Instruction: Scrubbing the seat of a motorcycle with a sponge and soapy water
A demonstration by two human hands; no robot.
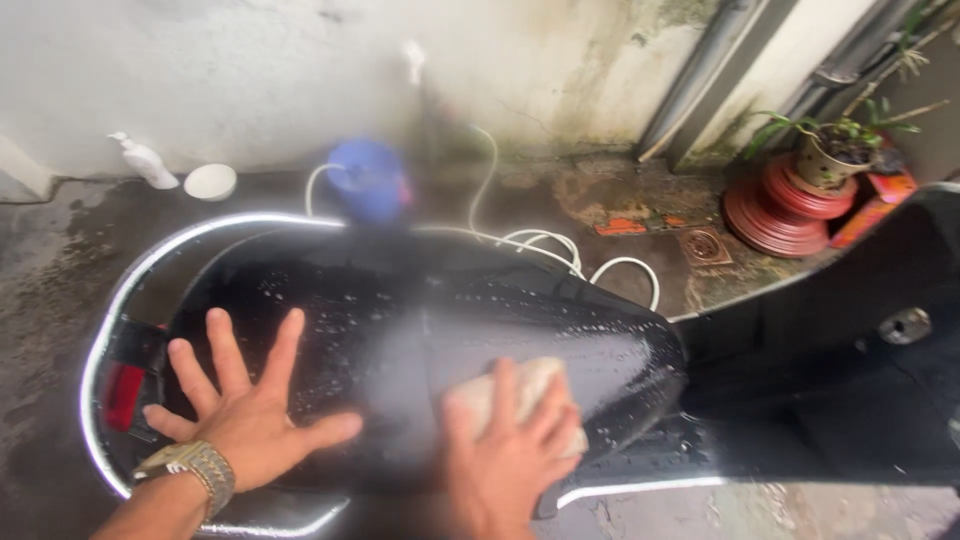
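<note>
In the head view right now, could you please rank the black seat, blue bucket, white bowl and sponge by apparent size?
1. black seat
2. blue bucket
3. sponge, nearer the camera, so its rank against the bucket is unsure
4. white bowl

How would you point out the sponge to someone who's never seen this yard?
Find the black scooter seat, wet and soapy, filling the middle. On its near edge the right hand presses a pale beige sponge, the only light, soft thing on the dark seat.

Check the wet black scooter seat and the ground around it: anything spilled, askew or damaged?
Nothing looks damaged. The white plastic pump bottle lies tipped on its side by the wall, beside a white bowl. The white hose sprawls loosely across the wet concrete floor. Soap droplets speckle the black scooter seat.
</note>
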